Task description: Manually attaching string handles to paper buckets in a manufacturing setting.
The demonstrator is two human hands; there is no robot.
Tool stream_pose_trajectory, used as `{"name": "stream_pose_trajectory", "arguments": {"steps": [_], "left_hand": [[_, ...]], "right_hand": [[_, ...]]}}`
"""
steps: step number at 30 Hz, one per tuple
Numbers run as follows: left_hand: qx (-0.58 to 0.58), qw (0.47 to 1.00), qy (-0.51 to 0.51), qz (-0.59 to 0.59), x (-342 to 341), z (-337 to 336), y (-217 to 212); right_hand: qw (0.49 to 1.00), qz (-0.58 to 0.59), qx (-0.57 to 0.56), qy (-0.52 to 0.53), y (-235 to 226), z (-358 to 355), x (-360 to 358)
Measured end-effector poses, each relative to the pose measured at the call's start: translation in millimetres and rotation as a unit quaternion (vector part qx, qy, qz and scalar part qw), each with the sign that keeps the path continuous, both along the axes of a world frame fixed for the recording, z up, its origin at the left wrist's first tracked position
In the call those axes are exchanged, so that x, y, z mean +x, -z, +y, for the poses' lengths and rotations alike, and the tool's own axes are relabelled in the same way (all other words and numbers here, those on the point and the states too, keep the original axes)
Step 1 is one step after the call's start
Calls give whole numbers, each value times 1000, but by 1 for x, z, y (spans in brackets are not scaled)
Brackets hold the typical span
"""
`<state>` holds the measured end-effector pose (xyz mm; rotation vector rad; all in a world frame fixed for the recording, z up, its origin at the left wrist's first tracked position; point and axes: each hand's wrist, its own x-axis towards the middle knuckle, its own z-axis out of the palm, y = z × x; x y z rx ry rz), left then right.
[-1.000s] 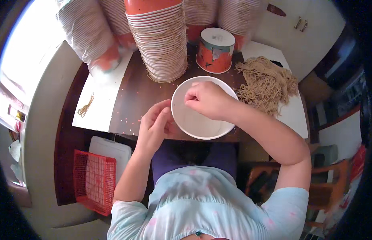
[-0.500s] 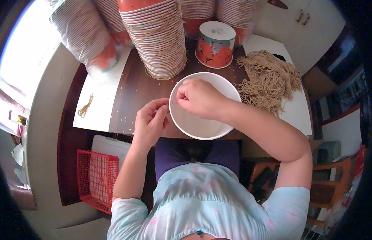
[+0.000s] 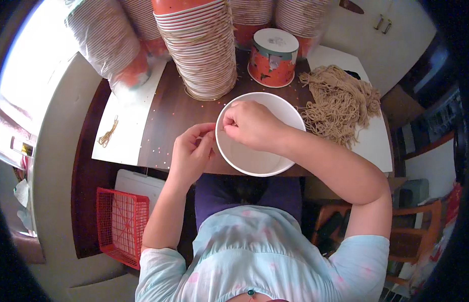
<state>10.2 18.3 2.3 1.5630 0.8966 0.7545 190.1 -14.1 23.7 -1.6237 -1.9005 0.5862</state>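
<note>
Dark wood makes up the bench (image 3: pixel 169 121), with a white sheet (image 3: pixel 128 126) laid over its left part and a few loose tan strands (image 3: pixel 108 132) lying on that sheet, well to the left of both grips. A red wire basket (image 3: pixel 121 229) sits on the floor below that side.

The left hand (image 3: pixel 191 153) rests at the bench edge, its fingers curled inward and nearly closed, thumb and forefinger tips pinched together just beside the left rim of the white paper bowl (image 3: pixel 259 151); whether a thin strand runs between them is too fine to tell. Behind this grip rises a tall stack of striped paper bowls (image 3: pixel 202 50), wound with tan string.

The right hand (image 3: pixel 249 125) lies over the bowl's upper left rim, fingers bunched tight and pinching at the rim, so the bowl sits directly under and to the right of this grip. An upturned red paper tub (image 3: pixel 272 58) stands beyond it, and a heap of tan string (image 3: pixel 340 103) lies to its right, near but not touching the bowl.

Judging from this, the work at the rim goes best with both pinches kept close together, the bowl held flat on the bench, and tension kept gentle so the thin rim does not buckle.
</note>
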Motion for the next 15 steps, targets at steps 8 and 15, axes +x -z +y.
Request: {"name": "stream_pose_trajectory", "arguments": {"steps": [8, 15], "left_hand": [[16, 1000, 19, 8, 0, 3, 0], [217, 970, 51, 98, 0, 4, -4]], "right_hand": [[999, 40, -27, 3, -1, 2, -5], [992, 54, -112, 19, -14, -5, -4]]}}
